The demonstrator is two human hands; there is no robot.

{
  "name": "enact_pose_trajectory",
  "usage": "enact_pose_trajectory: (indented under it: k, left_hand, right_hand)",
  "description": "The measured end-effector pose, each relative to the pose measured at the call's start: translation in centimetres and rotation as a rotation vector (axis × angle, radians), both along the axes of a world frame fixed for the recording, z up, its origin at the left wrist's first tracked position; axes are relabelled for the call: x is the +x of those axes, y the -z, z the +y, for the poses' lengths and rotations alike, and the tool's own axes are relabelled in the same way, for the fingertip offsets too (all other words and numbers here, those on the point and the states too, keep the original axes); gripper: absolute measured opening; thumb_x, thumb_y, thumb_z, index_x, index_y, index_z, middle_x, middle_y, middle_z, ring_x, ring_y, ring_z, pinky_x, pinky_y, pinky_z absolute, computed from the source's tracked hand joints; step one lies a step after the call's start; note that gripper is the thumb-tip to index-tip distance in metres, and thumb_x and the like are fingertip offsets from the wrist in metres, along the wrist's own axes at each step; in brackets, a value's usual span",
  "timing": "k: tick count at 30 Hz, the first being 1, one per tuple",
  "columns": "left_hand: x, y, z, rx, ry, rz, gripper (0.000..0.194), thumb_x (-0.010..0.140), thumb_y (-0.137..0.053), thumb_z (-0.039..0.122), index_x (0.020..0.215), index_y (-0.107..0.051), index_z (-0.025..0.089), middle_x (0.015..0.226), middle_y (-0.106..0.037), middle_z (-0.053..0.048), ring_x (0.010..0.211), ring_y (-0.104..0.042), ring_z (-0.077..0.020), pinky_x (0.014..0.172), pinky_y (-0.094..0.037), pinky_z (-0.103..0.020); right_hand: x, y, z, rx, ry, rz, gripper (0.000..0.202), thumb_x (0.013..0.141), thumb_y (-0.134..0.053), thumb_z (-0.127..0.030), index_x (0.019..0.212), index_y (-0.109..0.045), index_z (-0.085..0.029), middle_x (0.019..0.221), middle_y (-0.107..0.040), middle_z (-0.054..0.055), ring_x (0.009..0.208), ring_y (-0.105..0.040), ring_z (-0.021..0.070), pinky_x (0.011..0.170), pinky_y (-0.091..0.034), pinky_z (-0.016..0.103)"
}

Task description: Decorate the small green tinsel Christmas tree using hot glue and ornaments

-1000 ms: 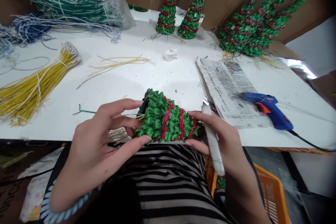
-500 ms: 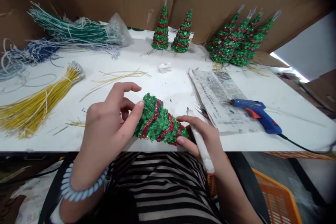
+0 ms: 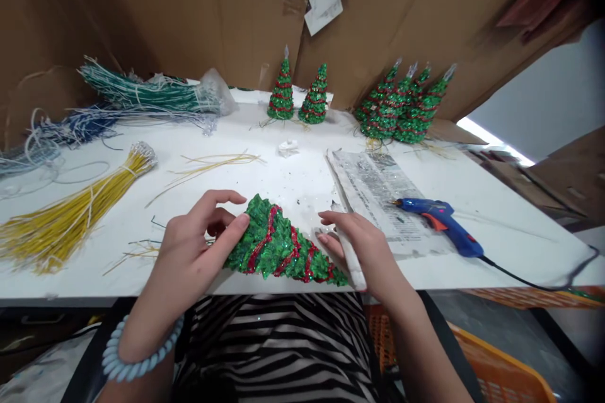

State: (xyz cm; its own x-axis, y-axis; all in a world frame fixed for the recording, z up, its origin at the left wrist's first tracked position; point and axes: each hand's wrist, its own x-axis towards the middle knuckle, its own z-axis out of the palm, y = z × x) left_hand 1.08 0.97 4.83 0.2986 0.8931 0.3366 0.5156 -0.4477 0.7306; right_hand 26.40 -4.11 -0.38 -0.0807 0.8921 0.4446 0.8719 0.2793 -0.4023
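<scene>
A green cone-shaped tree (image 3: 278, 242) with red garland bands lies on its side at the table's front edge, its tip toward the right. My left hand (image 3: 203, 236) grips the wide base end, thumb on the near side, the other fingers curled behind it. Beside the tip, my right hand (image 3: 357, 239) holds a white-wrapped tool (image 3: 350, 255) against its palm, with a dark point showing past the fingers. Its fingertips stand apart from the tree.
A blue glue gun (image 3: 442, 220) rests on newspaper (image 3: 382, 192) at the right. Yellow wires (image 3: 89, 208) lie left, green wires (image 3: 142, 93) behind them. Finished trees (image 3: 281, 91) stand along the cardboard wall (image 3: 189, 6). A crumpled white scrap (image 3: 287, 148) sits mid-table.
The view has tilted upward. My right hand has let go of the tree's narrow end, which now shows its tip. My left hand still holds the base.
</scene>
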Motion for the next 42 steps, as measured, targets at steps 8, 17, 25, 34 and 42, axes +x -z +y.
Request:
enact_pose_trajectory:
  k: [8, 17, 25, 34, 42]
  left_hand:
    - [-1.3, 1.0, -0.1, -0.04, -0.029, -0.013, 0.032, 0.094, -0.042, 0.046, 0.102, -0.063, 0.024, 0.054, -0.052, 0.005, 0.047, -0.045, -0.0119, 0.046, -0.032, -0.023]
    - [-1.8, 2.3, 0.6, -0.135, 0.032, 0.127, 0.035, 0.096, -0.035, 0.047, 0.09, -0.06, 0.023, 0.064, -0.059, 0.002, 0.061, -0.056, -0.0165, 0.059, -0.042, -0.025]
    - [-1.9, 3.3, 0.4, -0.107, 0.06, -0.008, 0.03, 0.095, -0.039, 0.042, 0.084, -0.059, 0.023, 0.073, -0.064, 0.0, 0.068, -0.059, -0.0167, 0.063, -0.045, -0.025]
    - [-2.4, 3.5, -0.2, -0.118, 0.07, -0.116, 0.034, 0.093, -0.043, 0.048, 0.08, -0.064, 0.024, 0.075, -0.066, -0.002, 0.073, -0.062, -0.0192, 0.068, -0.047, -0.027]
    - [-3.1, 4.6, 0.4, -0.013, 0.135, -0.129, 0.035, 0.095, -0.042, 0.044, 0.075, -0.062, 0.022, 0.069, -0.064, -0.002, 0.065, -0.06, -0.0165, 0.063, -0.047, -0.023]
  right_hand:
    - [1.2, -1.1, 2.4, -0.152, 0.042, -0.516, 0.024, 0.09, -0.05, -0.011, 0.107, -0.066, -0.016, 0.084, -0.069, 0.008, 0.088, -0.061, 0.0263, 0.074, -0.051, 0.036]
    - [1.2, -2.7, 3.3, -0.301, 0.012, -0.651, 0.045, 0.085, -0.046, 0.001, 0.121, -0.063, -0.02, 0.103, -0.072, 0.009, 0.09, -0.066, 0.0251, 0.075, -0.053, 0.037]
    - [-2.3, -9.9, 8.2, -0.261, -0.101, -0.516, 0.028, 0.094, -0.047, -0.02, 0.116, -0.064, -0.023, 0.113, -0.071, 0.005, 0.105, -0.065, 0.0227, 0.084, -0.052, 0.035]
    - [-7.2, -8.1, 18.5, -0.454, -0.049, -0.749, 0.034, 0.092, -0.057, -0.036, 0.121, -0.056, -0.017, 0.123, -0.059, 0.009, 0.104, -0.061, 0.0211, 0.088, -0.054, 0.043]
    - [-8.9, -4.3, 20.0, -0.43, -0.028, -0.818, 0.036, 0.092, -0.058, -0.036, 0.122, -0.056, -0.016, 0.123, -0.059, 0.009, 0.104, -0.061, 0.0216, 0.087, -0.054, 0.043]
